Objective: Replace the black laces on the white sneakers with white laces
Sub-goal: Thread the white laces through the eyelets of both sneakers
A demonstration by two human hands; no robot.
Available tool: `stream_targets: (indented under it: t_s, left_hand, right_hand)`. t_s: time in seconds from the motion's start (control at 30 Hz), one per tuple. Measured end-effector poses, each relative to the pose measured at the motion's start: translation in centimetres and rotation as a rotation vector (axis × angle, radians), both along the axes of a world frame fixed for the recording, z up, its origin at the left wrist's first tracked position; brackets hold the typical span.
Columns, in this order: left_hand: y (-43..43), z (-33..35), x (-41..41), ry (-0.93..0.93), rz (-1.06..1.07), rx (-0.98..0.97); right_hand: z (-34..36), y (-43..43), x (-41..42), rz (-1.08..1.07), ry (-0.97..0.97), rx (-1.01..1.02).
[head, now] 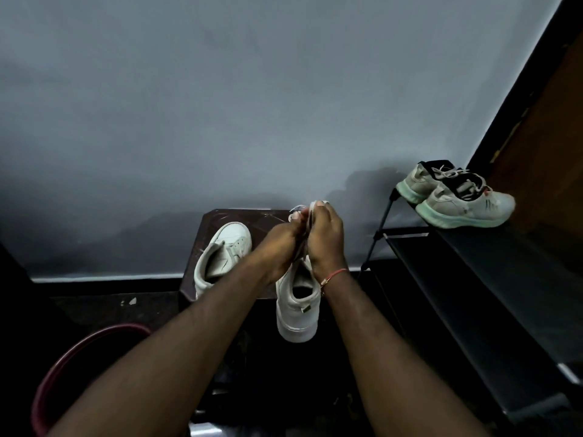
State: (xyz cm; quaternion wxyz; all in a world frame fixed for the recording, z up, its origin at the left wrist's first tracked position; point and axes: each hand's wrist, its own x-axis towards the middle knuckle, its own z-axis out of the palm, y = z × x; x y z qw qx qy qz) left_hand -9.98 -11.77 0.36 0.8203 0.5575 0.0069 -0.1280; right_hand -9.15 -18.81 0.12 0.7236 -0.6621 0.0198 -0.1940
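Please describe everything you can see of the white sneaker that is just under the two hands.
The white sneaker looks like smooth leather, with a thick sole and a small metallic tab at the heel. Its heel points toward the camera, the dark opening upward. It lies on the dark stool, heel past the near edge. The left hand and right hand cover its front, gripping a white lace.

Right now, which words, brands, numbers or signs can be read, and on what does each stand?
No text can be read.
On the heel of the near white sneaker, a gold tag: too small to read.
On the front running shoe, dark marks: blurred, not legible.
On the white lace held by left hand and right hand: no print shows.
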Motion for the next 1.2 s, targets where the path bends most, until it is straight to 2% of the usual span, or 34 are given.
stream_targets:
  t_s: [0.13,0.17,0.3,0.37,0.5,0.67,0.77,0.83,0.93,0.97,1.03,1.1,1.2]
  left_hand:
    - [0.5,0.5,0.6,0.121,0.008,-0.125]
    - [0.5,0.5,0.5,0.112,-0.01,-0.084]
    - [0.1,0.7,-0.2,0.044,0.038,0.077]
    - [0.1,0.5,-0.1,0.028,0.094,0.079]
    - [0.3,-0.4,-0.2,-0.024,0.151,0.078]
    - [0.8,-2.0,0.7,-0.041,0.296,0.157]
    - [1.0,-2.2,1.1,-0.149,0.318,0.273]
    - [1.1,-2.2,1.0,-0.217,0.345,0.333]
    - [1.1,-2.4,0.5,-0.291,0.367,0.379]
    - [1.1,-2.5,0.3,-0.316,0.348,0.373]
    - [1.2,-2.7,-0.3,-0.394,0.295,0.375]
    - [1.7,-3.0,-0.9,-0.501,0.227,0.432]
    - [2.6,-3.3,-1.8,-0.592,0.141,0.52]
  right_hand:
    - [-1.0,-1.5,-0.4,0.019,-0.148,-0.799]
    - [-1.0,-1.9,-0.7,0.06,-0.13,-0.9]
    - [-0.7,-2.6,-0.9,0.13,-0.039,-1.093]
    - [-0.7,-2.8,-0.6,0.091,-0.037,-1.077]
    - [-0.4,-3.4,0.2,-0.034,-0.061,-0.874]
    - [0.4,-3.1,-0.2,0.17,-0.012,-1.094]
    - [0.9,-3.2,-1.2,0.301,0.003,-1.042]
    - [1.0,-3.9,-2.1,0.333,0.022,-0.867]
    - [0.9,-4.5,-3.5,0.233,0.105,-0.335]
    - [0.5,-4.7,-3.6,0.18,0.127,-0.251]
    - [-0.2,-5.4,-3.8,0.151,0.109,-0.378]
    - [-0.9,-5.6,-4.1,0.268,0.076,-0.53]
    - [-1.8,-5.5,-4.5,0.309,0.072,-0.585]
